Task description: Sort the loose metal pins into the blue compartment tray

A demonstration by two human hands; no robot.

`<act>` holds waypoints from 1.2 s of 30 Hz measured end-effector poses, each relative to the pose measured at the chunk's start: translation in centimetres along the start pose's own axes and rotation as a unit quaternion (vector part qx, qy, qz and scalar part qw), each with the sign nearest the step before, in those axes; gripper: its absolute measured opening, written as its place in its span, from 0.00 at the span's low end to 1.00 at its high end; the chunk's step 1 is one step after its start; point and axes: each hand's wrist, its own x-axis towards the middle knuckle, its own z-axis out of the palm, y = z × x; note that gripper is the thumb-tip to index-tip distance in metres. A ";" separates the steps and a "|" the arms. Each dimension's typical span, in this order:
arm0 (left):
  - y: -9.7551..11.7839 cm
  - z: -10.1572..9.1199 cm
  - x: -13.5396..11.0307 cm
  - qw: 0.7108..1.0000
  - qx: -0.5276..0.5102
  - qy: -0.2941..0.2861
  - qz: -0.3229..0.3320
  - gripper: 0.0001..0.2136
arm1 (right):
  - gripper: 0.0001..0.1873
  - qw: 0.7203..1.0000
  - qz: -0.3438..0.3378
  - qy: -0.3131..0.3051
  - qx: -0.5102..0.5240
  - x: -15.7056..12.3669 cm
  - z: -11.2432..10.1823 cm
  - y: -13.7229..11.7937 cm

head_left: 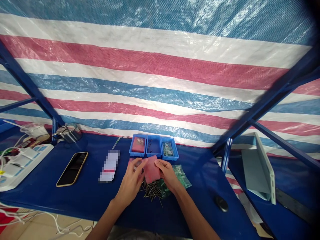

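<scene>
A flat pink plastic bag (151,170) is held up between my two hands above the table. My right hand (168,172) pinches its right edge between thumb and fingers. At its left edge, my left hand (131,180) has its fingers bent and closed on the bag. Another pink piece (131,161) shows partly behind my left fingers. Beneath the bag lies a loose pile of long thin dark screws (152,191), partly hidden by my hands. Green printed clear packets (182,176) lie beside and under my right wrist.
Three blue bins stand behind my hands: the left bin (137,154) holds pink bags, the middle bin (153,154) a few thin pieces, the right bin (171,158) green packets. A phone (72,169), paper (109,166), pen (116,143), power strip (27,166), metal pot (71,133) and black mouse (221,203) lie around.
</scene>
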 end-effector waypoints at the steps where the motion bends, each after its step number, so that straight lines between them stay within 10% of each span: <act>1: 0.1 0.0 0.2 1.000 0.003 0.000 0.015 0.21 | 0.26 1.000 0.010 -0.012 0.005 -0.1 0.1 -0.2; 11: 0.7 1.0 2.0 0.934 -0.270 0.037 -0.232 0.25 | 0.26 0.997 -0.045 0.009 -0.064 0.4 0.0 -0.3; 30: -0.3 1.9 0.4 0.952 -0.217 -0.088 -0.198 0.18 | 0.17 0.977 -0.142 0.041 -0.156 0.1 0.0 0.2; 36: -0.6 0.2 2.1 0.979 -0.148 -0.007 -0.138 0.24 | 0.20 0.972 -0.169 0.077 -0.144 0.4 -0.1 0.5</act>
